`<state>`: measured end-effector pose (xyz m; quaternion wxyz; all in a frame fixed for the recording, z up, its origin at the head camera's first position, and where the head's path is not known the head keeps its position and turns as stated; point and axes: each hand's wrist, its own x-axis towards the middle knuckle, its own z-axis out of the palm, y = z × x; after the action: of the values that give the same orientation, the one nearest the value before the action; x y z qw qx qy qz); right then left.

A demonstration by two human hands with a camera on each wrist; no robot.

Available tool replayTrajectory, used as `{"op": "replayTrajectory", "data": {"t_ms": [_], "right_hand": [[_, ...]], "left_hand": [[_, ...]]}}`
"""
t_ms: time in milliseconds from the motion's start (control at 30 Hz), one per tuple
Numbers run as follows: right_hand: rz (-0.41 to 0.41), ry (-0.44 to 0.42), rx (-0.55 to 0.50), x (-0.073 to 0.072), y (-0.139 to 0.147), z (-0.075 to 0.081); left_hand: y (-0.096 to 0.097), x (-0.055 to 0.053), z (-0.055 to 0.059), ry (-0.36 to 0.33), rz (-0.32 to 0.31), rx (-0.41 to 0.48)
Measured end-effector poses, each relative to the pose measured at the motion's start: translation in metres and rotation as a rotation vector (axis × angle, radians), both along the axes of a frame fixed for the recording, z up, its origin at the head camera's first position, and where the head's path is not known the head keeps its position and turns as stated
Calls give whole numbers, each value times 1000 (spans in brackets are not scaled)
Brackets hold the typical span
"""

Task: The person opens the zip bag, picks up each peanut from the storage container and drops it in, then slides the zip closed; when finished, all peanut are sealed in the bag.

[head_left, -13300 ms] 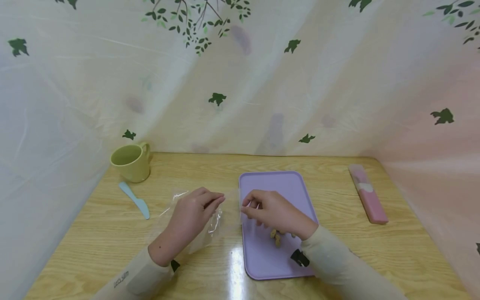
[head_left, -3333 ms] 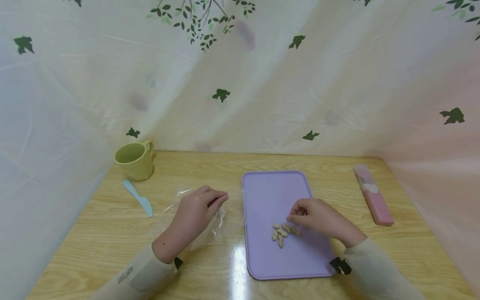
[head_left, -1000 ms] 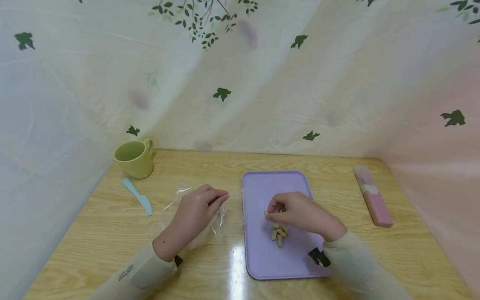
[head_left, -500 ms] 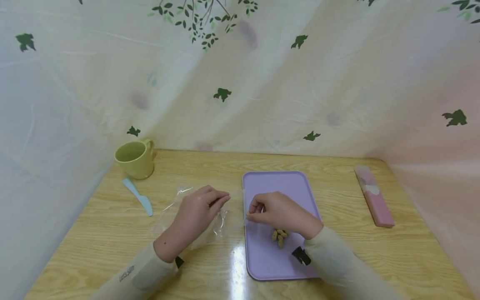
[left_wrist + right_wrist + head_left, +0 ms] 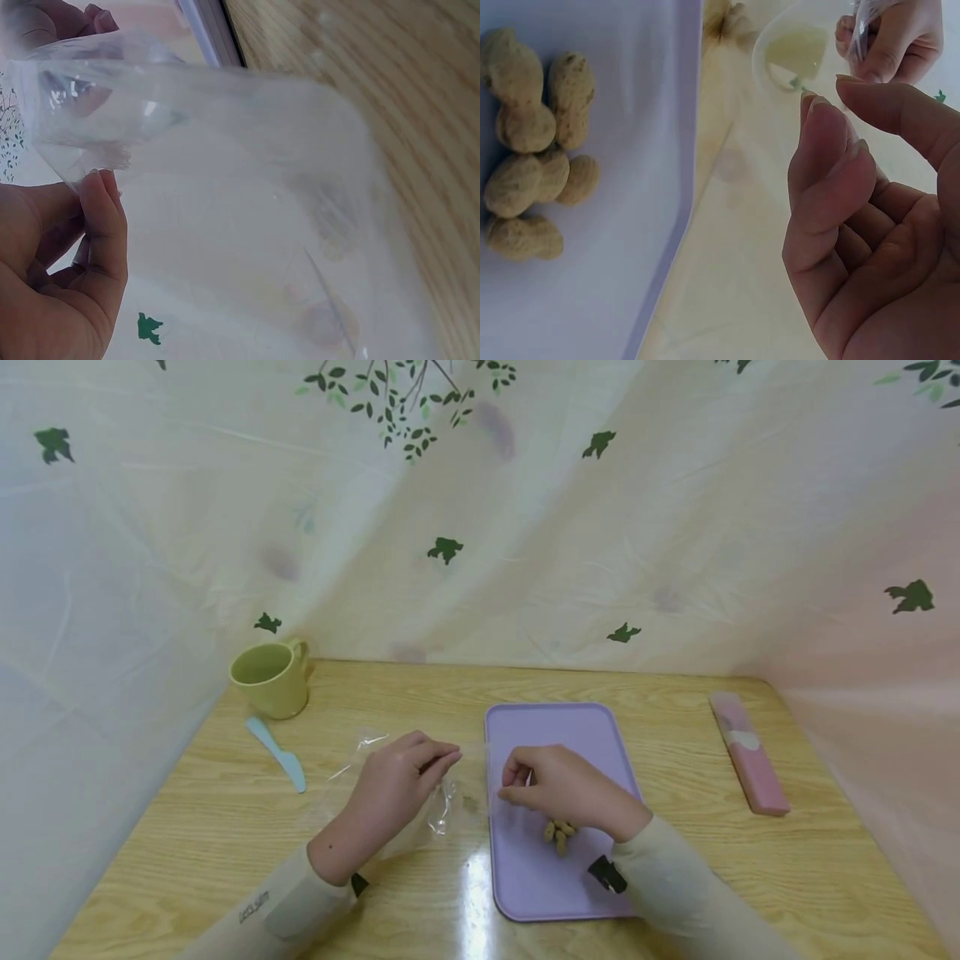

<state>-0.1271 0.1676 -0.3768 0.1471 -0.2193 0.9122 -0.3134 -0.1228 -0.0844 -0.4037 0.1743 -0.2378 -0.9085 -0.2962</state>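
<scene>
My left hand (image 5: 397,777) pinches the upper edge of a clear plastic bag (image 5: 225,150) between thumb and fingertips. In the head view the bag hangs over the table, left of a purple tray (image 5: 555,727). My right hand (image 5: 562,781) hovers above the tray's left edge beside the bag mouth. In the right wrist view its thumb and index fingertips stand apart, nothing between them. A small blurred brown shape (image 5: 471,802) shows through the bag; its kind is hard to make out. Several peanuts (image 5: 514,64) lie clustered on the tray, partly below the right wrist.
A green mug (image 5: 270,681) stands at the back left, with a light blue plastic knife (image 5: 277,756) in front of it. At the right lies a long pink case (image 5: 746,760). A printed cloth (image 5: 525,527) hangs behind the wooden table (image 5: 187,860).
My right hand picked a peanut from the tray, carried it left to the bag and let it go. Fewer peanuts lie on the tray. The left hand has hardly moved.
</scene>
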Motion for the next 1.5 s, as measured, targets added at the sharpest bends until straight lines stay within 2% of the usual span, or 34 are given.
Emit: {"op": "replayTrajectory", "data": {"t_ms": [267, 500, 733, 1000, 1500], "right_hand": [[-44, 6, 5, 5, 18, 3], [-115, -33, -18, 6, 45, -3], [-196, -86, -26, -9, 68, -15], [-205, -120, 17, -26, 78, -31], [-178, -155, 58, -21, 79, -41]], "left_hand": [[1, -1, 0, -26, 9, 2], [1, -1, -1, -28, 0, 7], [2, -20, -2, -1, -16, 5], [3, -42, -5, 13, -26, 5], [3, -37, -7, 15, -15, 5]]}}
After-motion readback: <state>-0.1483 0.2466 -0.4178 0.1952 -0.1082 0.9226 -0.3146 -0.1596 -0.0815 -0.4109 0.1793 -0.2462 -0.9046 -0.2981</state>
